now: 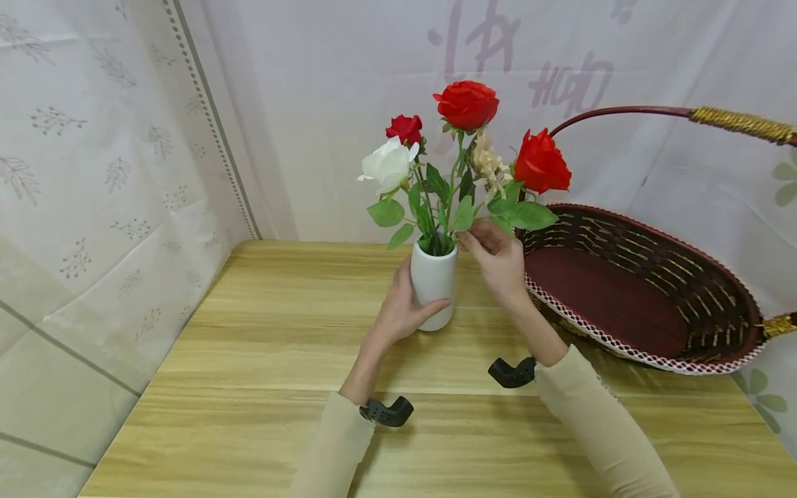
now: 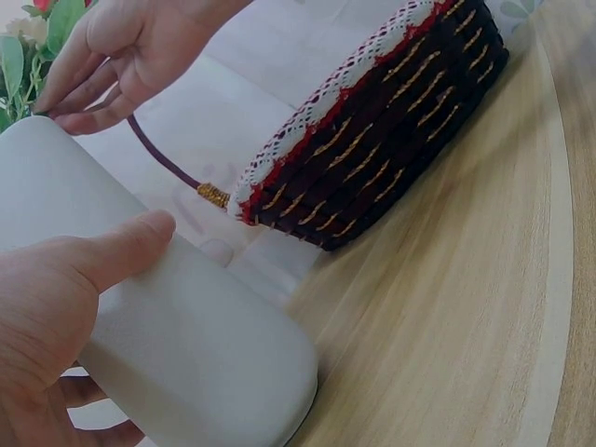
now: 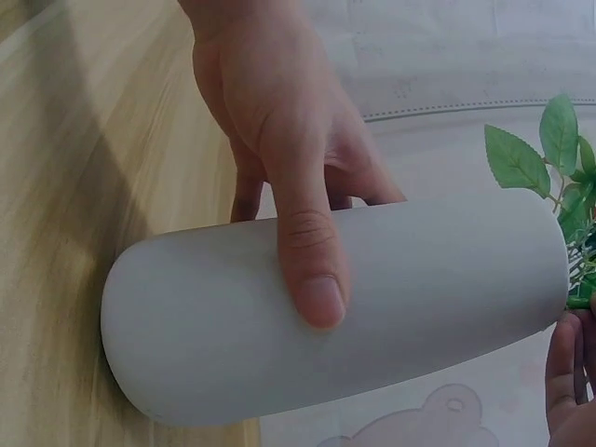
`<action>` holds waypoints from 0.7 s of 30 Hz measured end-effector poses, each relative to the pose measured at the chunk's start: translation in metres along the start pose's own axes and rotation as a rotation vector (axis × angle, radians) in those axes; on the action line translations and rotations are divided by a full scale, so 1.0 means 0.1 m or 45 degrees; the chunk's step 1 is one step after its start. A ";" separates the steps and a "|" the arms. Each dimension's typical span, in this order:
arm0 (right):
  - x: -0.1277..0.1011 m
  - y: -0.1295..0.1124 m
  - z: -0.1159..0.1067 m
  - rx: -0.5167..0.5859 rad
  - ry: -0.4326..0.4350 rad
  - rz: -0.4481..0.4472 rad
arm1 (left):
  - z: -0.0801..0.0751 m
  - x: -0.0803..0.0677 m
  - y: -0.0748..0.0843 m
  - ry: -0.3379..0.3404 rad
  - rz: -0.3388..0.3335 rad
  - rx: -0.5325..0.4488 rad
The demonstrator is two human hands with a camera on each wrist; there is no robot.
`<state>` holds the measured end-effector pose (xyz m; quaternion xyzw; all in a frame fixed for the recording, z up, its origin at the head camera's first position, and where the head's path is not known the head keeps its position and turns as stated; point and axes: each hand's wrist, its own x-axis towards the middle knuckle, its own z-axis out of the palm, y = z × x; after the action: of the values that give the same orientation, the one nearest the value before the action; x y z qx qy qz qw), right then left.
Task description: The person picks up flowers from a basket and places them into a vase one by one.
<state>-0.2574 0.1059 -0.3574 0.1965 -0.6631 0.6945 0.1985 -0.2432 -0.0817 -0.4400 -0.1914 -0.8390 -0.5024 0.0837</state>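
Left hand: the left hand point(image 1: 405, 308) gripped the white ceramic vase point(image 1: 433, 283), thumb across the front and the other fingers curled round the back. Judged from the grip, it steadied the vase so it would not tip while the stems were handled.
Right hand: the right hand point(image 1: 498, 261) sat at the vase mouth, fingertips point(image 2: 58, 101) pinched together on a green stem just above the rim. Which flower that stem belonged to could not be told.
Vase: upright on the desk point(image 1: 261, 387), near the far edge and about midway between the left and right edges, just beside the basket but apart from it.
Flowers: three red roses, the tallest point(image 1: 466, 104) at the middle, a white rose point(image 1: 389, 164) leaning left and a pale cream sprig point(image 1: 488, 166) stood in the vase, leaves spreading over the rim.
Basket: a dark red woven basket point(image 1: 635, 290) with white lace trim lay at the right far corner of the desk; its arched handle point(image 1: 623, 111) carried gold wrapping. Nothing showed inside it.
Surface: a light wood-grain desk, smooth and matte.
Room: pale cloth with a printed leaf pattern hung on the left, and a white sheet with faint lettering hung behind the desk.
Sleeves: both arms wore beige sleeves, with black wrist mounts point(image 1: 387, 412) showing at the cuffs.
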 end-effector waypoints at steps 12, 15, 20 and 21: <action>-0.05 0.03 0.03 -0.093 0.026 0.012 | 0.00 0.00 0.01 -0.001 -0.029 -0.007; -0.06 0.04 0.03 -0.121 0.033 0.033 | 0.00 -0.01 0.01 0.004 -0.023 -0.007; -0.07 0.00 0.04 -0.141 0.030 0.071 | 0.01 -0.01 0.01 0.002 -0.018 -0.011; -0.08 -0.03 0.04 -0.134 0.028 0.076 | 0.01 -0.02 0.01 0.001 -0.021 -0.011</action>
<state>-0.2485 0.1015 -0.3589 0.1584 -0.7020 0.6664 0.1951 -0.2412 -0.0808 -0.4399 -0.1848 -0.8383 -0.5069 0.0791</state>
